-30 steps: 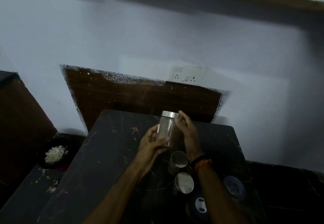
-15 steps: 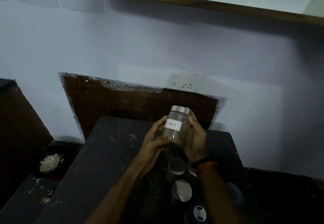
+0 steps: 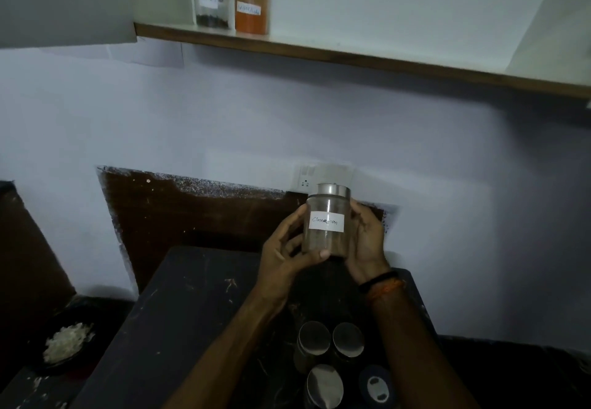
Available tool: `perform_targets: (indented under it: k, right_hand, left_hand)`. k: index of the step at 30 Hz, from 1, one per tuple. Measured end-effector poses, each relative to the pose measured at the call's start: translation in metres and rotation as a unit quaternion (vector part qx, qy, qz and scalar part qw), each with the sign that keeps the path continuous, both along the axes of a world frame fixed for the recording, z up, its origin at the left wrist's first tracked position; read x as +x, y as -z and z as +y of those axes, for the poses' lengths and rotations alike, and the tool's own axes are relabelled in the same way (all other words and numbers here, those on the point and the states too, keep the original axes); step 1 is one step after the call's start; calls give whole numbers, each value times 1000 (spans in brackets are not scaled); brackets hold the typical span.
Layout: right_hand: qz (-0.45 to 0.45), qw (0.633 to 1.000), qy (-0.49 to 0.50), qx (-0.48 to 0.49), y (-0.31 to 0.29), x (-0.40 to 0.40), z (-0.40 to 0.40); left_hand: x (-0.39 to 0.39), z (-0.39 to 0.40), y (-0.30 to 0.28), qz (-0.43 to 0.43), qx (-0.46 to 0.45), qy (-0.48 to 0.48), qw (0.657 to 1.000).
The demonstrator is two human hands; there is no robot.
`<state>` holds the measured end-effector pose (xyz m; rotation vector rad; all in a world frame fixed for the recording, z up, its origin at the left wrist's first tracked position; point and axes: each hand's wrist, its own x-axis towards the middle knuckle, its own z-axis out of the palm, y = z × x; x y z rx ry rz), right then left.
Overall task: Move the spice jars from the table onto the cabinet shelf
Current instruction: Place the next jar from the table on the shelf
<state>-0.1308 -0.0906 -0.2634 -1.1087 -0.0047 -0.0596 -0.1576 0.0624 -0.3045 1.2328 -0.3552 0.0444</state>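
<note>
Clear glass jar with steel lid and white "Cinnamon" label (image 3: 327, 221) held upright above dark stone table (image 3: 192, 296). Left hand (image 3: 281, 253) and right hand (image 3: 367, 239) both closed around its sides. White wood-edged cabinet shelf (image 3: 351, 57) lies up and left of hands; two jars there already, three steel-lidded jars (image 3: 315, 338) left on table.

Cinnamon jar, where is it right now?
In the head view the cinnamon jar is held upright between the left hand and right hand, above the far end of the table, just below the wall socket.
</note>
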Motion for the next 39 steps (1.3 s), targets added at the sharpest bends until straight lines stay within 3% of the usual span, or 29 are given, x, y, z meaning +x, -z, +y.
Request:
perform_targets:
  k: [5,10,17,26,30,33,35,37,39]
  right_hand:
    - [-17,1000,-11,5,-53,14,-4]
    - [-91,995,-23,-14,-113,25,-6]
    - [-203,970,-41,-124,-180,35,-12]
    - [-236,932,38,-272,-216,50,-25]
    - [-270,926,73,-254,-251,63,-31]
    - [-287,916,106,-258,-280,75,-37]
    - [-296,909,123,-268,-298,85,-40]
    - [-300,904,131,-276,-313,99,-42]
    - [-295,902,132,-287,-324,114,-44]
  left_hand:
    - [20,-6,-45,-65,-1,-13,998]
    - [41,-8,-100,-121,7,-16,992]
    - [64,-11,-160,-196,22,-31,980]
    - [88,-5,-186,-254,84,-28,963]
    - [113,9,-222,-367,204,-108,901]
    - [145,19,-253,-424,337,-218,812]
    - [170,24,-274,-408,483,-246,735]
    - [194,29,-290,-351,621,-199,672]
    - [215,34,-303,-317,703,-144,620]
